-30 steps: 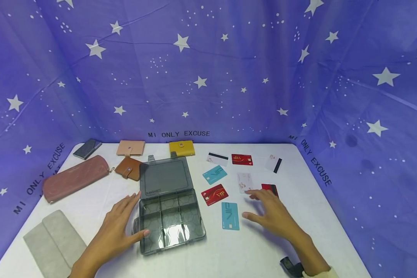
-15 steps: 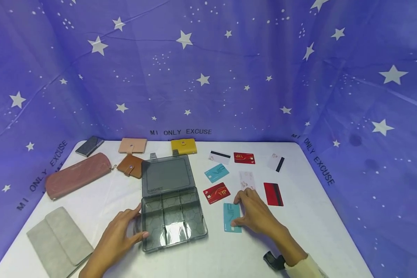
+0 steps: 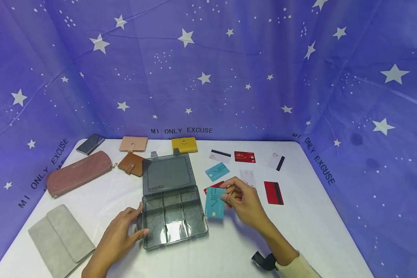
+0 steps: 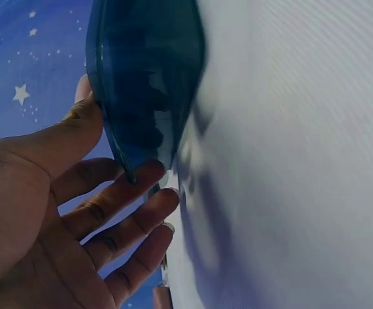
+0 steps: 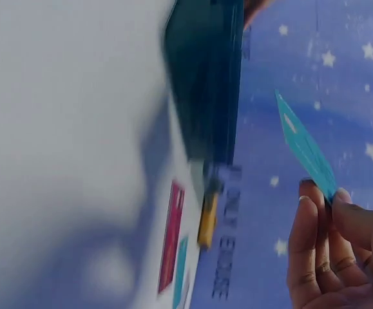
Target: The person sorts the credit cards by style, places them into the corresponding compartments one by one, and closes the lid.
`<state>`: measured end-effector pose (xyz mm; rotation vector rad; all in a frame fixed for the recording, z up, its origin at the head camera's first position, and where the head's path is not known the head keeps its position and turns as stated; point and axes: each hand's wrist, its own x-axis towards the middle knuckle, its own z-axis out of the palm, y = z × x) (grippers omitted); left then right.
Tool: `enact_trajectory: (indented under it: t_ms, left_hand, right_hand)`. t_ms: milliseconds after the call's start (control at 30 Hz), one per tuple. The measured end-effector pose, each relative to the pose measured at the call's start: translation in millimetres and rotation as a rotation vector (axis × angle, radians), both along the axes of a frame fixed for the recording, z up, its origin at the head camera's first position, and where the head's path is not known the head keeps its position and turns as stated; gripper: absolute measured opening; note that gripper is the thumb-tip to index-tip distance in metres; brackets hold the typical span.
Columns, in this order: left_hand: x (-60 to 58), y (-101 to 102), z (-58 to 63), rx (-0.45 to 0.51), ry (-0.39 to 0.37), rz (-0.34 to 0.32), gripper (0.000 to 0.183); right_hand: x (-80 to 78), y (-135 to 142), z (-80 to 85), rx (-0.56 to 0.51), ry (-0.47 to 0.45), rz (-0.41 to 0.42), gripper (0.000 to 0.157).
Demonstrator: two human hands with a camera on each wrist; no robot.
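Observation:
My right hand [image 3: 244, 202] pinches a teal VIP card [image 3: 214, 203] between thumb and fingers, raised above the table just right of a dark translucent divided box [image 3: 175, 245]. In the right wrist view the card [image 5: 305, 147] sticks out from the fingertips, seen nearly edge-on. The box lies with its lid [image 3: 168, 173] folded back and shows three compartments with nothing visible in them. Along the box's left side rests my left hand [image 3: 116, 237], thumb on the front left rim and fingers fairly straight. A red VIP card [image 3: 213, 187] is partly hidden behind the held card.
Several cards lie to the right, among them another teal card [image 3: 217, 172] and a red striped card [image 3: 273, 193]. A yellow card holder [image 3: 184, 145] is at the back. Leftward are a brown wallet [image 3: 132, 165], a long reddish wallet [image 3: 80, 173] and a grey pouch [image 3: 60, 239].
My right hand came to the teal card, took hold of it, lifted it and carried it left toward the box. The left hand stays at the box's side.

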<state>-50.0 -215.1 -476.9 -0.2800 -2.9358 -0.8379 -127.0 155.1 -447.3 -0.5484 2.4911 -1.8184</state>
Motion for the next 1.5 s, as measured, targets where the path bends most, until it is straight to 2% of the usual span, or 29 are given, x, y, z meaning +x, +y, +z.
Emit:
enact_trajectory:
  t_ms: [100,233,333,533,700,767,867,967,1033,1133,1300,1500]
  left_hand:
    - [-0.2,0.3,1.3,-0.002,-0.007,0.01,0.079]
    - [-1.2,1.1,2.6,-0.008,-0.015,0.02,0.078]
    - [-2.5,2.9,2.2,-0.009,-0.022,0.019,0.078]
    - [-3.1,5.6,1.3,-0.005,-0.029,0.025,0.078]
    - [-3.1,5.3,2.4,-0.016,-0.023,0.031,0.079]
    - [-3.0,5.3,2.4,-0.013,-0.029,0.032,0.079]
    - [-2.0,5.1,2.1,-0.006,-0.039,0.029,0.078]
    - [-0.6,4.1,1.9,-0.002,-0.04,0.032,0.078]
    - [0.4,3.4,1.7,0.002,-0.04,0.037,0.078]
    - [1.5,2.9,1.4,0.011,-0.04,0.043,0.078]
    - [2.6,3.8,0.5,0.008,-0.037,0.04,0.078]
    - [2.8,4.7,0.1,0.014,-0.044,0.041,0.077]
  right_hand:
    - [-0.1,-19.8,-1.2,0.007,0.021,0.041,0.021]
    - [-0.3,-42.1,-9.9,0.122,0.104,0.044,0.02]
    - [1.5,-51.6,-15.8,0.258,0.191,0.02,0.02]
    - [6.3,-58.1,-23.1,0.632,0.344,-0.022,0.018]
    - [4.8,-58.1,-25.5,0.823,0.389,0.055,0.023]
    - [4.4,-56.6,-26.2,0.824,0.375,0.101,0.027]
    - [0.7,-51.4,-27.2,0.733,0.326,0.125,0.026]
    - [-10.6,-43.6,-27.3,0.597,0.278,0.076,0.016]
    - [-20.4,-37.7,-27.4,0.557,0.261,0.033,0.013]
    - [-34.9,-29.4,-28.8,0.603,0.225,0.002,0.026]
    - [-48.9,-21.9,-33.1,0.757,0.156,0.037,0.049]
    - [-53.0,-21.9,-34.6,0.798,0.149,0.001,0.047]
